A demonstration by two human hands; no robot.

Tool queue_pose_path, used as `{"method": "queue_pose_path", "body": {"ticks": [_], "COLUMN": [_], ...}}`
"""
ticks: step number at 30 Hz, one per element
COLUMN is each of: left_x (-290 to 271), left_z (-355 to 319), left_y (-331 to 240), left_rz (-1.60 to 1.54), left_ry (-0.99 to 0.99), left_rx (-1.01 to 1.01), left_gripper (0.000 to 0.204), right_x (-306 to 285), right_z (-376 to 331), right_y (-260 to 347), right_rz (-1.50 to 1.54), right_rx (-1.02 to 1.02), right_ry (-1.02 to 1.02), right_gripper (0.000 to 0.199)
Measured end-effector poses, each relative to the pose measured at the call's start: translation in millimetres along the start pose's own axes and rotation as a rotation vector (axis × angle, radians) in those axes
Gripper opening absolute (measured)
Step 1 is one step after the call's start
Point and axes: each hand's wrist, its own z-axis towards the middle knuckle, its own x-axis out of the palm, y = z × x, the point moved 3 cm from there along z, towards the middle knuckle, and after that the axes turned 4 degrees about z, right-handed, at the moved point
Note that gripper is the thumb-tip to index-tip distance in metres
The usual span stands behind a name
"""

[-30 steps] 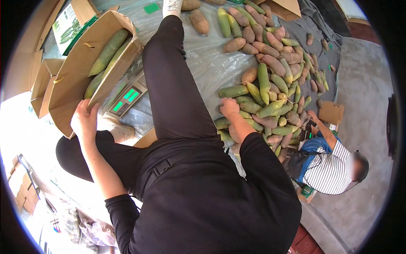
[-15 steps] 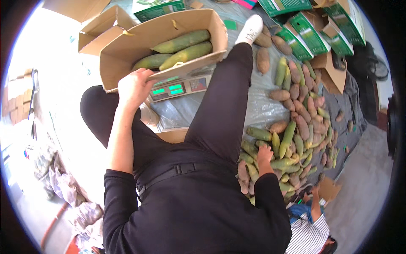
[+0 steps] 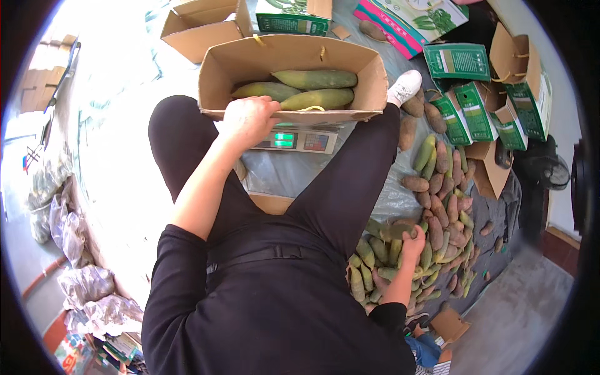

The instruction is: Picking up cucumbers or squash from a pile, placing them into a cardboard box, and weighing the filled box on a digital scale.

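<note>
A cardboard box (image 3: 212, 78) stands in front of me on a digital scale (image 3: 312, 140) with a lit green display. Inside lie three long green radishes (image 3: 317, 99). My left hand (image 3: 250, 119) is closed over the box's near edge, toward its left side. Down to the right, my right hand (image 3: 414, 242) grips one end of a dark green radish (image 3: 397, 232), a little blurred, above a large heap. The heap mixes green radishes (image 3: 357, 282) with reddish-brown, tuber-like roots (image 3: 440, 212).
Green printed cartons (image 3: 475, 112) and a pink-edged carton (image 3: 406, 28) stand at the far right. Another open cardboard box (image 3: 200, 31) is beyond mine. Plastic bags (image 3: 87, 287) lie at the left. A person's blue clothing (image 3: 422, 350) shows at lower right, beside a cardboard piece (image 3: 449, 326).
My view has shifted, so the box sits farther right and lower in the picture. My right hand has come up from the heap with a green radish. My left hand stays on the box edge.
</note>
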Motion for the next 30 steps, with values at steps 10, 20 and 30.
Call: {"method": "queue_pose_path", "body": {"ticks": [10,20,30], "left_x": [1,4,4], "left_z": [-3,-3,-5], "left_y": [3,5,6], "left_rz": [-0.04,-0.038,-0.025], "left_ry": [-0.095,-0.072,-0.078], "left_rx": [0.048,0.037,0.05], "left_gripper": [0.013,0.015,0.016], "right_x": [-136,-123,-1], "right_z": [3,-57,-62], "right_y": [253,470,513], "right_rz": [0.78,0.288,0.217], "right_rx": [-0.661,-1.318,-1.447], "right_ry": [-0.148,-0.077,0.004], "right_gripper": [0.046,0.047,0.043]}}
